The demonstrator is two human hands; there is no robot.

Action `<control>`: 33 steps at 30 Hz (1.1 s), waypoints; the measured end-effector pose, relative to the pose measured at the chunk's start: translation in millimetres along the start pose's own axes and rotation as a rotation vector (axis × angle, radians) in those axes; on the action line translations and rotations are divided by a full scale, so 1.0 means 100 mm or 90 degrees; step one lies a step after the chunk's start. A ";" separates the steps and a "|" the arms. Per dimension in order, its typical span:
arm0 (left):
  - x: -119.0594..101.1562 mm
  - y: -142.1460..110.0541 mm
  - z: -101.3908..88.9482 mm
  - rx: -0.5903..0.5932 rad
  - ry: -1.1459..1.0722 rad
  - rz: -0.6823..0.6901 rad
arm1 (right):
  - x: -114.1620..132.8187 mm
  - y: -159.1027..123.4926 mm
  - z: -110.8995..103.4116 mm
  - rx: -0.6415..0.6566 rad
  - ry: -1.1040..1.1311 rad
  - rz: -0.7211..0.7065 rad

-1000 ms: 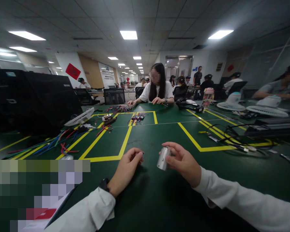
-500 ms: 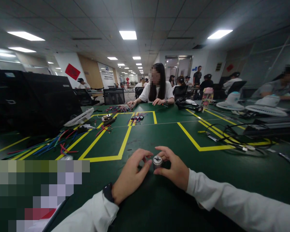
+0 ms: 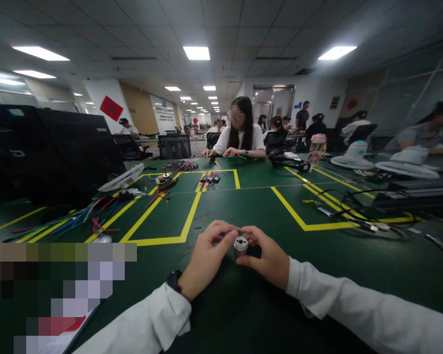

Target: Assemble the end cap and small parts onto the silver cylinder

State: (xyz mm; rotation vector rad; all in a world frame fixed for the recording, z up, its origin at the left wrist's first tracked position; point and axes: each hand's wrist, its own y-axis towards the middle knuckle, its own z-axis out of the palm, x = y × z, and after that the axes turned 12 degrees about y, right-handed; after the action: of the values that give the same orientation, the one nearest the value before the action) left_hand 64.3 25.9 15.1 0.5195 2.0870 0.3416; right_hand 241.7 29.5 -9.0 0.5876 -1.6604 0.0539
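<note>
A small silvery motor (image 3: 240,250), a short metal cylinder with dark holes in its top face, stands upright on the green table. My right hand (image 3: 268,253) is closed around it, thumb in front and fingers behind. Close by on the left, my left hand (image 3: 213,250) has its thumb and fingertips pinched together at the motor's upper left edge. Whatever may sit in that pinch is too small or hidden to make out.
Loose coloured wires (image 3: 86,216) and a dark computer case (image 3: 44,152) are at left. Small wired boards (image 3: 209,180) lie ahead. Across the table a co-worker (image 3: 239,130) handles small parts. Black cables (image 3: 354,206) and white fans (image 3: 352,156) stand at right.
My left hand has moved right and slightly up, its fingertips closing to a pinch beside the motor. The dark piece on the motor's top looks different, with holes now showing. My right hand stays almost still.
</note>
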 end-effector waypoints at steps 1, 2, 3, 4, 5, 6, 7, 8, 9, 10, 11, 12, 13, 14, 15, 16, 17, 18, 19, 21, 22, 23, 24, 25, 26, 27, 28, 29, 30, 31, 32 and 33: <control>0.01 0.00 -0.04 -0.006 0.013 0.003 | 0.01 -0.01 -0.02 0.001 -0.011 0.000; 0.04 0.00 -0.07 0.003 0.034 0.007 | 0.02 -0.01 -0.04 0.003 -0.021 0.002; 0.06 -0.01 -0.10 0.027 0.060 0.011 | 0.04 -0.03 -0.06 0.007 -0.031 0.006; 0.10 -0.01 -0.12 0.065 0.092 0.017 | 0.04 -0.04 -0.09 0.011 -0.041 0.009; 0.13 -0.03 -0.13 0.100 0.133 0.023 | 0.05 -0.05 -0.12 0.015 -0.046 0.013; 0.17 -0.04 -0.14 0.126 0.185 0.032 | 0.05 -0.06 -0.15 0.017 -0.049 0.017; 0.20 -0.05 -0.13 0.141 0.239 0.039 | 0.06 -0.07 -0.18 0.019 -0.048 0.021; 0.22 -0.07 -0.13 0.147 0.292 0.043 | 0.06 -0.08 -0.20 0.022 -0.046 0.025; 0.24 -0.08 -0.12 0.153 0.337 0.047 | 0.06 -0.09 -0.21 0.025 -0.042 0.028; 0.24 -0.09 -0.11 0.158 0.371 0.049 | 0.06 -0.09 -0.22 0.029 -0.039 0.030; 0.25 -0.10 -0.10 0.165 0.392 0.050 | 0.06 -0.09 -0.22 0.031 -0.035 0.031; 0.25 -0.10 -0.10 0.175 0.399 0.052 | 0.05 -0.09 -0.22 0.033 -0.031 0.031; 0.24 -0.10 -0.10 0.183 0.393 0.054 | 0.05 -0.09 -0.22 0.034 -0.026 0.029; 0.24 -0.10 -0.10 0.185 0.374 0.054 | 0.04 -0.09 -0.22 0.034 -0.021 0.027; 0.24 -0.09 -0.11 0.181 0.343 0.050 | 0.04 -0.09 -0.22 0.034 -0.016 0.026; 0.25 -0.09 -0.12 0.168 0.298 0.039 | 0.03 -0.09 -0.22 0.034 -0.012 0.026; 0.26 -0.08 -0.13 0.145 0.241 0.018 | 0.03 -0.09 -0.23 0.034 -0.009 0.028; 0.27 -0.07 -0.15 0.114 0.175 -0.015 | 0.03 -0.09 -0.23 0.033 -0.007 0.030; 0.29 -0.06 -0.16 0.082 0.105 -0.057 | 0.03 -0.09 -0.24 0.033 -0.005 0.033; 0.32 -0.04 -0.19 0.027 -0.020 -0.141 | 0.04 -0.10 -0.25 0.036 0.000 0.042; 0.34 -0.04 -0.21 0.010 -0.067 -0.171 | 0.05 -0.10 -0.25 0.038 0.004 0.046; 0.35 -0.04 -0.21 0.000 -0.101 -0.190 | 0.05 -0.10 -0.25 0.041 0.006 0.051; 0.37 -0.04 -0.22 -0.006 -0.125 -0.198 | 0.06 -0.10 -0.25 0.042 0.006 0.054; 0.37 -0.04 -0.22 -0.011 -0.138 -0.201 | 0.06 -0.10 -0.24 0.042 0.003 0.056; 0.38 -0.04 -0.22 -0.014 -0.146 -0.200 | 0.06 -0.10 -0.25 0.041 -0.001 0.055; 0.38 -0.04 -0.22 -0.017 -0.149 -0.198 | 0.05 -0.10 -0.25 0.040 -0.007 0.051; 0.38 -0.04 -0.22 -0.018 -0.150 -0.194 | 0.04 -0.09 -0.26 0.041 -0.011 0.044; 0.38 -0.04 -0.21 -0.017 -0.150 -0.189 | 0.03 -0.09 -0.27 0.047 -0.012 0.034; 0.39 -0.05 -0.21 -0.015 -0.149 -0.184 | 0.02 -0.09 -0.28 0.055 -0.006 0.023; 0.39 -0.05 -0.21 -0.013 -0.148 -0.182 | 0.01 -0.09 -0.30 0.065 0.005 0.015; 0.39 -0.05 -0.21 -0.009 -0.148 -0.180 | 0.00 -0.09 -0.31 0.076 0.020 0.011; 0.39 -0.05 -0.21 -0.007 -0.149 -0.179 | 0.00 -0.09 -0.33 0.084 0.037 0.013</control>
State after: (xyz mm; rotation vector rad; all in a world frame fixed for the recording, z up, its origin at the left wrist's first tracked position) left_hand 27.0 39.7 -4.5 0.2402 1.8974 0.1219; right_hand 275.0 33.9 -5.6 0.6633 -1.6149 0.1948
